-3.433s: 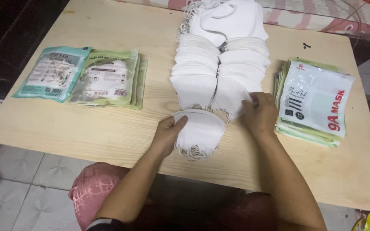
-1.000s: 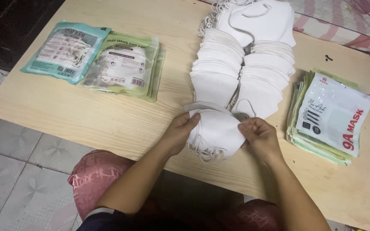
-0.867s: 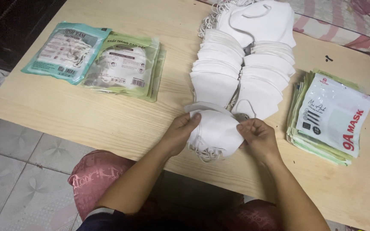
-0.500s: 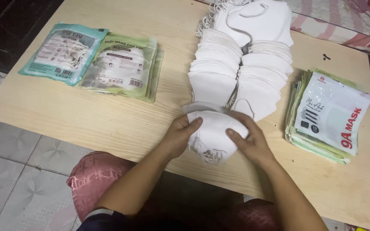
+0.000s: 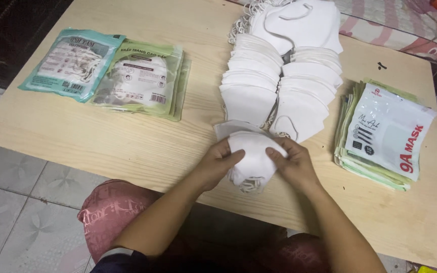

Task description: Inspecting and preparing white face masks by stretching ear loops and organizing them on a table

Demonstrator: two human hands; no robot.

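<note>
Head view, looking straight down: the left hand (image 5: 217, 164) and the right hand (image 5: 292, 163) are both closed around a small stack of white masks (image 5: 253, 156), fingers curled over its top from either side, thumbs pressed in. That stack sits at the near edge of the wooden worktop (image 5: 127, 141), right in front of the person, with ear loops spilling out from its lower end. Just behind it, two long rows of white masks (image 5: 279, 86) run away from the person, overlapping like shingles, up to a looser heap at the far edge. On the right, well clear of the hands, lies a pile of flat empty pouches (image 5: 383, 134), white on top with green ones under it. Over on the left, well apart from the hands, a teal filled packet (image 5: 72, 63) lies just beside a green filled packet (image 5: 142, 81), their edges overlapping. Below the worktop's near edge, a pink cushioned stool (image 5: 110, 212) shows under the person's forearms.
</note>
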